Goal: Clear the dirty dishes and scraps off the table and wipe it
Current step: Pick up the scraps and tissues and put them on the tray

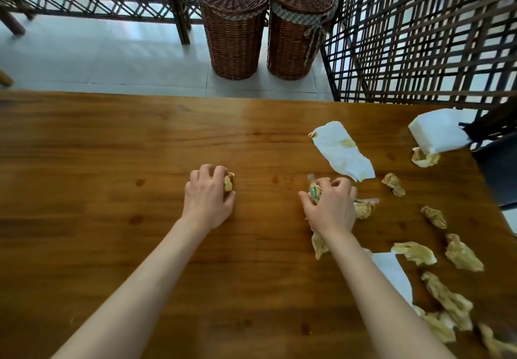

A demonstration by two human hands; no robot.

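Head view of a wooden bench (112,140) during clearing. Nearest the camera, along the right edge, crumpled tan scraps (444,300) are lying scattered in a loose trail, running from the bottom right corner up toward the far right of the bench. A white napkin (394,274) is lying flat among them, partly hidden under the right forearm.

Both bare forearms are reaching forward over the wood. The left hand (208,197) is resting near the middle of the bench, its fingers curling over a small tan scrap (228,183) and pinching it against the thumb. The right hand (331,207) is lying well apart from it, to the right, its fingers curling round a crumpled wrapper (314,190) showing green and white; more tan scraps are showing just beside and beneath this hand. Several small dark stains (140,182) are marking the wood around the hands.

Beyond the right hand, a stained white tissue (342,151) is lying flat and unfolded. At the far right corner a white tissue pack (437,130) is sitting near the bench edge, with one scrap just in front of it.

Past the bench, on the pale tiled floor (98,56), two lidded wicker baskets (233,22) are standing side by side, backed by dark lattice screens (419,36).
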